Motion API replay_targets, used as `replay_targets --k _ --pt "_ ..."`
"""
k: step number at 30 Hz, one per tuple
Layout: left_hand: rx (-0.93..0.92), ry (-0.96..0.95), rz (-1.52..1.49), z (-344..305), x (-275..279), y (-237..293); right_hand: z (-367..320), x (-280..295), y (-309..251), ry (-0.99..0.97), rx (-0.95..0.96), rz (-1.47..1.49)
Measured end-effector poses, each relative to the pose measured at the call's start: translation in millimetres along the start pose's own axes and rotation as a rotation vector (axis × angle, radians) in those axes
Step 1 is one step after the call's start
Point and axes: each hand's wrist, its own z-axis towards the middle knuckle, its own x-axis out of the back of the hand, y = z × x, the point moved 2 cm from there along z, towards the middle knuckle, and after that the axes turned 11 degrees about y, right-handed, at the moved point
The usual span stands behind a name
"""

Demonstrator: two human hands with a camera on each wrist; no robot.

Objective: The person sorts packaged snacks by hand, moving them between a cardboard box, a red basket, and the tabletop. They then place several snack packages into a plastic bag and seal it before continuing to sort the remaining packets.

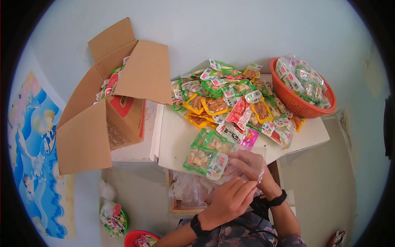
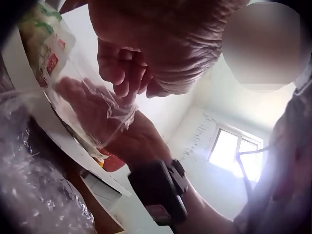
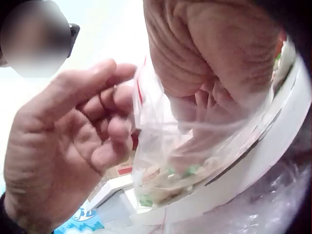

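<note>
A clear plastic bag is held at its mouth edge by my left hand, thumb and fingers pinching it. My right hand reaches inside this bag, its fingers largely extended in the left wrist view. In the right wrist view, the bag's film drapes around my right hand, while my left hand grips the film from the side. Green-edged food packets lie just beyond the fingers at the table's front, and the bag overlaps their near end.
Many mixed snack packets are heaped on the white table. An orange basket of packets stands at right, an open carton at left. Below the table edge, a drawer holds clear bags. Green and red baskets sit lower left.
</note>
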Motion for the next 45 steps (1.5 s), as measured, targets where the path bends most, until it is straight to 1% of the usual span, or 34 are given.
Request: replay_targets --k 3,4,7,8,11,14,17,18,21,24,25,27,30,33,34,37,38,41,42,45 --pt "0.053 -0.008 0.030 -2.3 20.5 0.5 -27.3 16.9 17.5 0.119 0.137 0.162" --pt "0.057 0.014 0.098 -1.4 28.4 -4.0 -38.1 26.3 19.1 0.161 0.151 0.107" --pt "0.088 0.089 0.321 2.7 56.4 -24.0 -70.2 57.9 28.0 0.364 0.062 0.097" --pt "0.111 0.114 0.405 5.3 64.9 -31.8 -79.7 64.1 28.8 0.390 0.001 0.130" --pt "0.180 0.174 0.610 12.0 73.6 -58.7 -93.9 65.3 37.2 0.420 -0.026 0.246" --pt "0.425 0.110 0.461 3.9 59.7 -72.9 -93.0 45.7 52.9 0.292 0.080 -0.010" --pt "0.446 0.039 0.394 -10.4 44.7 -78.3 -89.3 16.9 50.4 0.244 -0.061 0.225" --pt "0.434 0.041 0.416 -10.4 42.6 -75.0 -86.1 10.6 55.0 0.280 -0.074 0.304" --pt "0.374 0.035 0.474 -14.8 40.8 -74.2 -74.3 1.9 52.0 0.215 -0.190 0.280" --pt "0.355 0.046 0.455 -17.9 46.6 -75.3 -64.3 6.8 61.4 0.226 -0.150 0.229" --pt "0.375 0.066 0.412 -19.5 49.1 -75.7 -60.8 8.1 55.9 0.253 -0.017 0.152" --pt "0.418 0.111 0.325 -22.9 54.0 -75.4 -50.4 8.0 23.6 0.293 0.250 -0.002" --pt "0.521 0.147 0.221 -23.9 60.8 -72.2 -25.0 -3.6 -33.3 0.180 0.409 -0.013" --pt "0.696 0.234 -0.076 -27.3 67.8 -72.7 -1.8 -9.2 -81.0 0.062 0.557 -0.279" --pt "0.696 0.256 -0.103 -27.7 71.6 -71.5 13.6 -11.6 -91.1 -0.019 0.647 -0.262" --pt "0.680 0.311 -0.161 -27.5 83.4 -70.4 22.2 -29.7 -136.6 -0.172 0.809 -0.388" --pt "0.666 0.321 -0.167 -27.0 87.3 -71.5 22.4 -32.2 -141.5 -0.150 0.869 -0.430" --pt "0.612 0.310 -0.175 -22.1 95.0 -76.0 23.9 -34.8 -154.5 -0.225 0.951 -0.457" --pt "0.588 0.303 -0.177 -17.7 95.6 -77.9 29.0 -29.7 -148.2 -0.189 0.934 -0.441" --pt "0.581 0.210 -0.211 -2.7 92.0 -78.5 34.9 -13.9 -126.4 -0.113 0.685 -0.351"
